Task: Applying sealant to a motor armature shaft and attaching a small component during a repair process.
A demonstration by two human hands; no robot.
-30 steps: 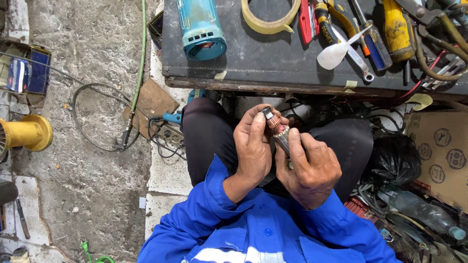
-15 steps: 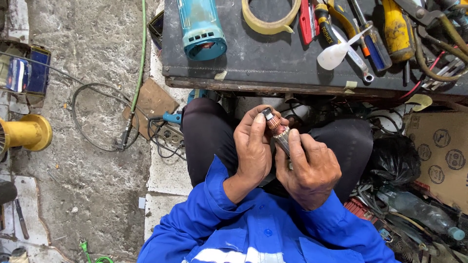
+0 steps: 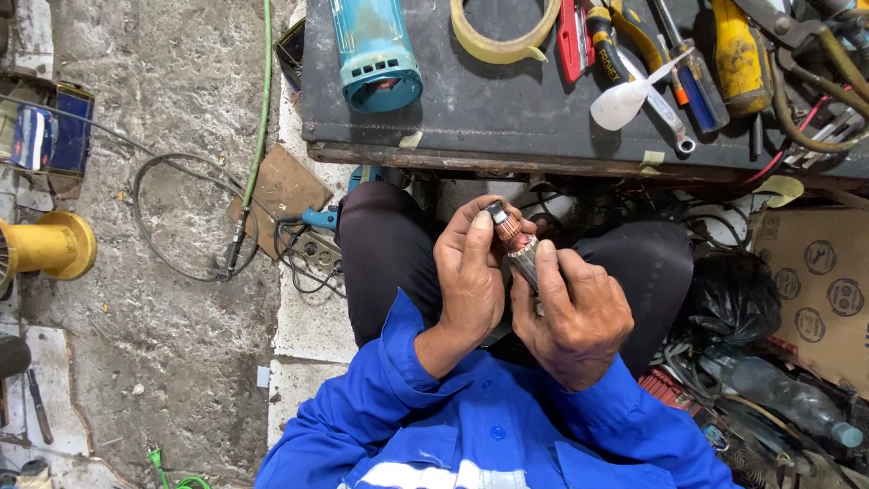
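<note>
Both hands are up in front of the lap, wrapped around a small motor armature [image 3: 514, 243] with a copper-coloured commutator and a dark shaft tip poking out the top. The left hand [image 3: 471, 272] curls around the upper end, its fingers pinching near the commutator, and the right hand [image 3: 575, 312] grips the lower part, fingers closed tight round it, so the two hands are touching with the armature tilted between them. Can't see much of the lower half of the part since the right hand covers it. Just beyond the hands is the edge of a dark table [image 3: 507, 118], and on it, up and to the left of the hands, lies a teal tool housing [image 3: 376, 54]. Straight ahead of the hands there's a roll of yellowish tape [image 3: 502, 32], and further right a white plastic funnel-shaped bit [image 3: 625, 101] resting on a pile of screwdrivers and pliers [image 3: 688, 54]. Well off to the left on the concrete floor [image 3: 163, 344] sits a yellow tool part [image 3: 50, 246] plus a loop of grey cable [image 3: 181, 217].
</note>
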